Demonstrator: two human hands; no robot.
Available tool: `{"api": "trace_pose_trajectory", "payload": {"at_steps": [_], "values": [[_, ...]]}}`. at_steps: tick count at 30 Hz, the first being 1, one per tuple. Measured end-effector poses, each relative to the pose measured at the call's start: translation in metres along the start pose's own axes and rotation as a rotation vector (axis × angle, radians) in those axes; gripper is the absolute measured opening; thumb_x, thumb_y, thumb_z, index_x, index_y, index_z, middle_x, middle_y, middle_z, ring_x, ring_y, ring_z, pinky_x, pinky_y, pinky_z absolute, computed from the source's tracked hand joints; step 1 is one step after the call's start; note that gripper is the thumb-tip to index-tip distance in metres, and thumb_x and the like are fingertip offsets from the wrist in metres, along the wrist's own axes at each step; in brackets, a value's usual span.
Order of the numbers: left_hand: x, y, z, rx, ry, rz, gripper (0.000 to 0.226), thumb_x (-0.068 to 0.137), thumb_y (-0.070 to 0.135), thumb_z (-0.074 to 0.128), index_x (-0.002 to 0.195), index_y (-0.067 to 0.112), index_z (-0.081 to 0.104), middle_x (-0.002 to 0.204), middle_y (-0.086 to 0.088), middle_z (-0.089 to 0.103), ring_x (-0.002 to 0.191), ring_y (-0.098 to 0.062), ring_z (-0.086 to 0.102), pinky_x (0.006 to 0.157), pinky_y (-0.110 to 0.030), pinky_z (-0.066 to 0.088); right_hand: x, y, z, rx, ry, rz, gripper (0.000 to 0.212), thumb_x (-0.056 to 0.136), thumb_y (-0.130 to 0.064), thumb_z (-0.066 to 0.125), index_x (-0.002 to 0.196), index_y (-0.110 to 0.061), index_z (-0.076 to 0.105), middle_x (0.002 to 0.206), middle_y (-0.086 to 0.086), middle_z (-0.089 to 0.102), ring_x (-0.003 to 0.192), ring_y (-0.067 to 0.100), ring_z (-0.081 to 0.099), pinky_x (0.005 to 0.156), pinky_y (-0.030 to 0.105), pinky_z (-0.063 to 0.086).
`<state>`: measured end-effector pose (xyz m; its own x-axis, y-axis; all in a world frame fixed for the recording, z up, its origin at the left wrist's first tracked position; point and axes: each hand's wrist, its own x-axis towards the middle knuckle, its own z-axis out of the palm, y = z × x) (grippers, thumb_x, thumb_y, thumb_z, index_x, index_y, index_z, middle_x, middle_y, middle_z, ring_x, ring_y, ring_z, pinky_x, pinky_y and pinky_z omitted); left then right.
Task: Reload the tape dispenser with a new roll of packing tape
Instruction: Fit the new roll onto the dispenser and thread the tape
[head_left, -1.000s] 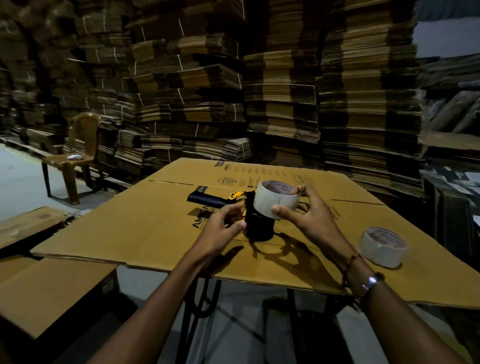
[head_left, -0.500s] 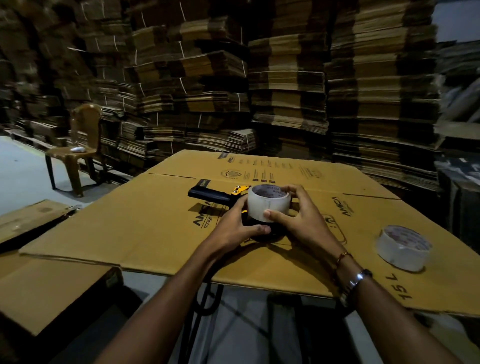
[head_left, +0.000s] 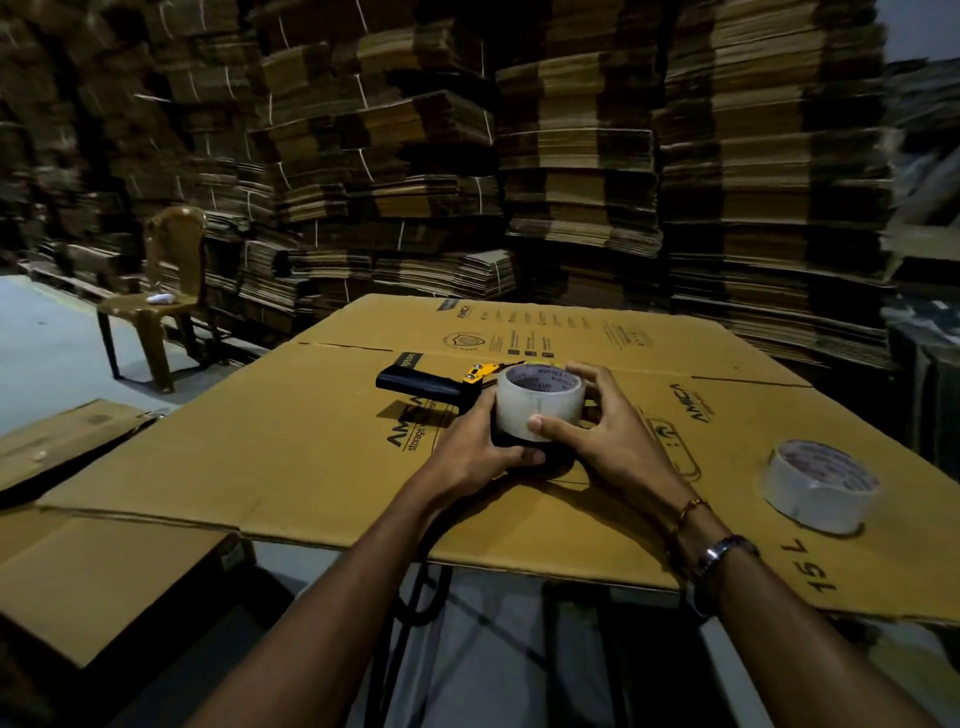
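A black tape dispenser (head_left: 415, 384) with a yellow part lies on its side on the flattened cardboard sheet (head_left: 291, 447), handle pointing left. A clear roll of packing tape (head_left: 537, 402) sits on its hub. My right hand (head_left: 608, 441) grips the roll, thumb on the near side, fingers round the far side. My left hand (head_left: 478, 447) holds the dispenser's black body just below the roll. A second tape roll (head_left: 821, 486) lies flat on the cardboard at the right, apart from both hands.
The cardboard sheet covers a table with black metal legs (head_left: 415, 613). More flat cardboard (head_left: 78, 566) lies low at the left. A brown plastic chair (head_left: 166, 306) stands at the back left. Tall stacks of flattened cartons (head_left: 571, 156) wall in the back.
The roll came down onto the dispenser's hub and now sits lower on it. My left hand slid under the roll onto the dispenser body. My head moved closer.
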<state>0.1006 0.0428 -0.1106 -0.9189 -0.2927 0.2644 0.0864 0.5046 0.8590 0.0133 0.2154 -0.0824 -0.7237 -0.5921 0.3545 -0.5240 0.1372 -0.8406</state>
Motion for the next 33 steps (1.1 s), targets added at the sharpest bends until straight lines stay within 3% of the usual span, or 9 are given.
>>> {"api": "trace_pose_trajectory", "payload": {"at_steps": [4,8,11,13,19,23,26,30,33], "values": [[0.003,-0.002,-0.005,-0.040,-0.047,0.016,0.094,0.071,0.029,0.087,0.148,0.029,0.035,0.135,0.007,0.055,0.120,-0.007,0.052,0.095,-0.029,0.051,0.001,0.004,0.000,0.024,-0.009,0.006,0.082,0.074,-0.038,0.086,0.140,-0.029,0.038,0.119,-0.018,0.048,0.115,0.012,0.053,0.077,0.015,0.049],[0.003,-0.002,-0.006,-0.079,-0.075,0.019,0.090,0.071,0.026,0.087,0.147,0.031,0.038,0.134,0.011,0.056,0.122,-0.004,0.051,0.096,-0.027,0.050,0.005,0.007,-0.004,0.042,-0.063,0.026,0.086,0.076,-0.034,0.085,0.145,-0.027,0.033,0.126,-0.013,0.046,0.116,0.009,0.049,0.079,0.013,0.047],[0.003,-0.002,-0.007,-0.078,-0.084,0.035,0.090,0.071,0.026,0.087,0.146,0.031,0.039,0.133,0.013,0.057,0.119,-0.001,0.052,0.092,-0.021,0.049,0.007,0.009,-0.003,0.125,-0.118,0.051,0.101,0.069,-0.040,0.087,0.152,-0.028,0.031,0.134,-0.013,0.052,0.126,0.010,0.052,0.101,0.030,0.052],[0.004,-0.003,-0.007,-0.078,-0.079,0.035,0.087,0.072,0.023,0.087,0.145,0.029,0.040,0.131,0.012,0.057,0.118,-0.001,0.052,0.091,-0.021,0.050,0.008,0.013,-0.003,0.155,-0.123,0.059,0.101,0.065,-0.044,0.088,0.150,-0.028,0.037,0.138,-0.008,0.057,0.126,0.012,0.057,0.104,0.039,0.053],[0.004,-0.004,-0.007,-0.079,-0.094,0.036,0.084,0.073,0.020,0.086,0.144,0.026,0.042,0.131,0.009,0.057,0.119,-0.005,0.053,0.096,-0.027,0.050,0.002,0.014,-0.001,0.215,-0.099,0.073,0.088,0.067,-0.039,0.086,0.144,-0.025,0.044,0.132,-0.005,0.060,0.119,0.013,0.061,0.087,0.025,0.059],[0.004,-0.004,-0.009,-0.082,-0.101,0.037,0.087,0.072,0.021,0.087,0.146,0.025,0.040,0.133,0.009,0.056,0.122,-0.004,0.050,0.100,-0.030,0.049,0.000,0.015,0.000,0.129,-0.088,0.062,0.105,0.063,-0.043,0.087,0.152,-0.026,0.035,0.139,-0.007,0.054,0.127,0.015,0.055,0.090,0.022,0.053],[0.005,-0.005,-0.011,-0.083,-0.115,0.037,0.088,0.072,0.023,0.087,0.146,0.027,0.041,0.135,0.008,0.056,0.124,-0.008,0.052,0.101,-0.032,0.050,0.000,0.014,0.001,0.130,-0.171,0.082,0.121,0.062,-0.033,0.089,0.159,-0.027,0.017,0.134,-0.014,0.046,0.129,0.011,0.046,0.091,0.015,0.045],[0.006,-0.007,-0.014,-0.077,-0.154,0.032,0.090,0.072,0.019,0.087,0.147,0.027,0.039,0.138,0.006,0.055,0.128,-0.011,0.051,0.104,-0.034,0.049,0.001,0.013,0.002,0.058,-0.135,0.081,0.129,0.048,-0.047,0.094,0.155,-0.028,0.024,0.139,-0.011,0.050,0.132,0.015,0.049,0.108,0.036,0.048],[0.005,-0.005,-0.015,-0.096,-0.173,0.032,0.089,0.072,0.016,0.086,0.147,0.026,0.040,0.137,0.005,0.056,0.128,-0.012,0.051,0.105,-0.035,0.048,0.001,0.012,0.004,-0.022,-0.090,0.036,0.115,0.053,-0.041,0.096,0.148,-0.029,0.033,0.129,-0.017,0.053,0.127,0.012,0.052,0.106,0.035,0.049]]}}
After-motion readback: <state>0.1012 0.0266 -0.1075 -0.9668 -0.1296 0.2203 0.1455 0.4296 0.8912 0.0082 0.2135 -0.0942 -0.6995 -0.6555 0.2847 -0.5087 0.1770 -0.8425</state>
